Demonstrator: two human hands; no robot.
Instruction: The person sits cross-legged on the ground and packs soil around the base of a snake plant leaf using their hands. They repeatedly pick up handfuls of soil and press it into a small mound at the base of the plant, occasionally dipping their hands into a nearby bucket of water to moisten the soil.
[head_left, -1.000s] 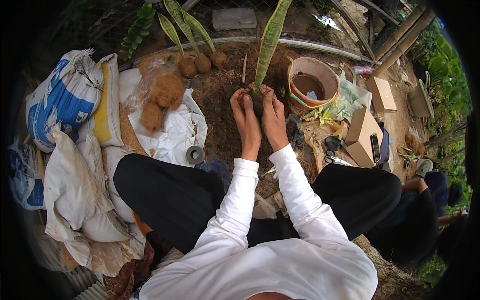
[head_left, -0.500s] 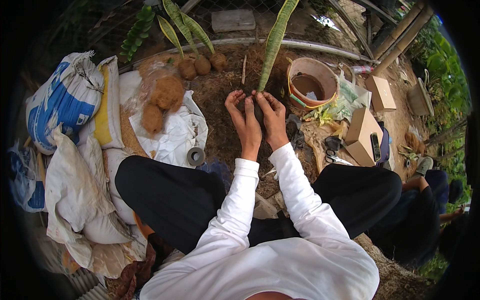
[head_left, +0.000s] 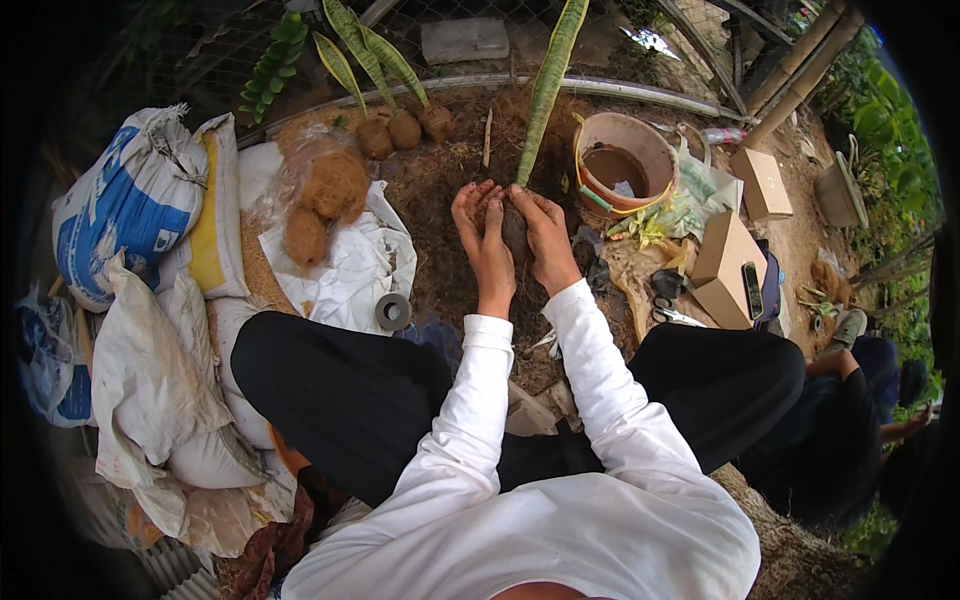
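Observation:
Between my palms is a dark soil ball [head_left: 515, 232], mostly covered by my fingers. A snake plant leaf [head_left: 543, 95], green with yellow edges, rises from its top and leans slightly right. My left hand [head_left: 486, 245] curves round the ball's left side, its fingertips dirty with soil. Against the right side presses my right hand [head_left: 545, 238], with its fingertips at the leaf's base. Beyond them a thin stick [head_left: 487, 138] lies on the soil. Farther left stand several snake plant leaves, set in round brown fibre-wrapped balls [head_left: 404, 131].
A bucket [head_left: 655, 150] of muddy water stands right of my hands. Coconut fibre [head_left: 335, 187] and a tape roll [head_left: 393, 311] lie on white sacking at left, beside full sacks [head_left: 130, 205]. Scissors [head_left: 678, 316], cardboard boxes [head_left: 728, 262] and a phone [head_left: 751, 290] are at right. Another person [head_left: 835, 430] sits far right.
My hands have parted slightly around the soil ball, showing more of it. The left hand shifted a little left, the right a little right, and the leaf's tip moved slightly left.

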